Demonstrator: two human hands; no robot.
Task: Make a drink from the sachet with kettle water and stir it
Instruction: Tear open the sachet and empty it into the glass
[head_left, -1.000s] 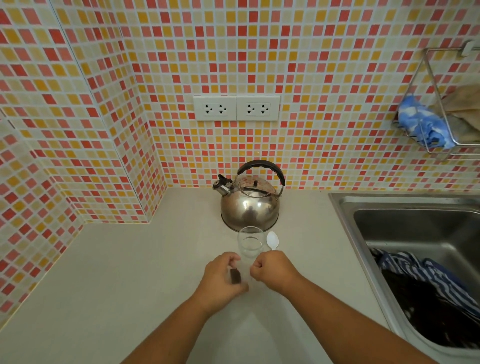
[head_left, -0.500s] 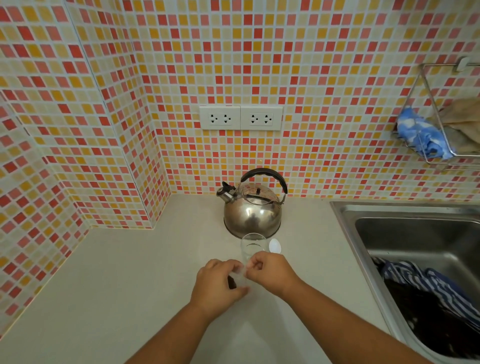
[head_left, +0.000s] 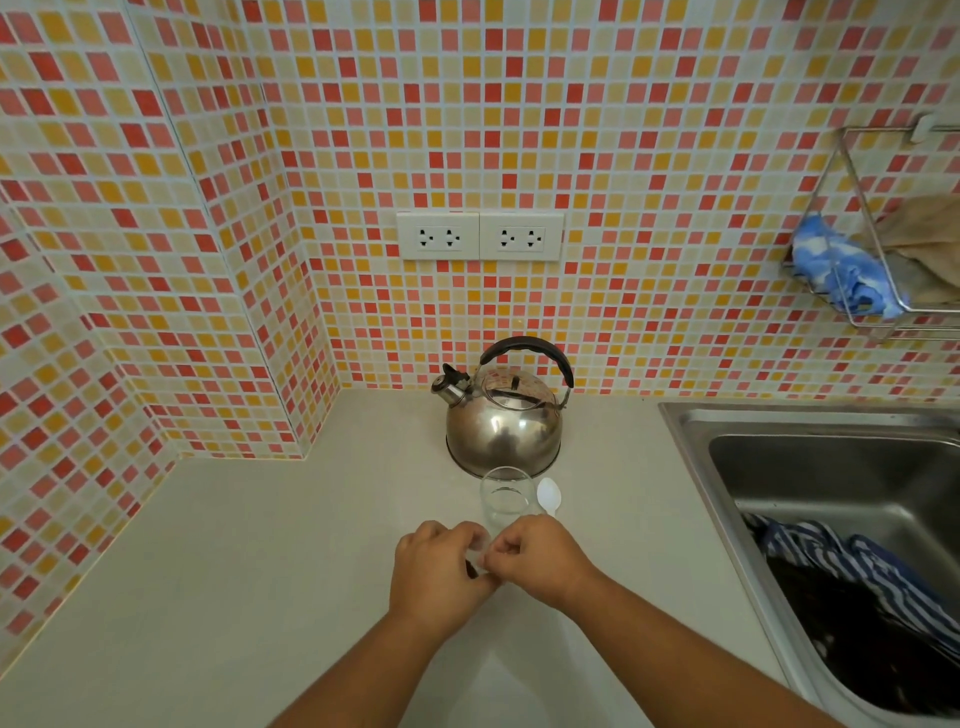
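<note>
A steel kettle (head_left: 504, 423) with a black handle stands on the counter near the back wall. Just in front of it is a clear empty glass (head_left: 506, 496), with a white plastic spoon (head_left: 549, 494) lying at its right. My left hand (head_left: 436, 571) and my right hand (head_left: 535, 558) are together just in front of the glass, both pinching a small dark sachet (head_left: 475, 566) between the fingertips. Most of the sachet is hidden by my fingers.
A steel sink (head_left: 696, 441) at the right holds a striped blue cloth (head_left: 852, 564). A wire rack (head_left: 878, 260) with cloths hangs on the right wall. Two sockets (head_left: 480, 236) sit above the kettle. The pale counter (head_left: 234, 571) stretches left to the tiled corner.
My hands have come closer together over the sachet, and less of it shows than a second ago. The camera has tilted up slightly. Kettle, glass and spoon are unmoved.
</note>
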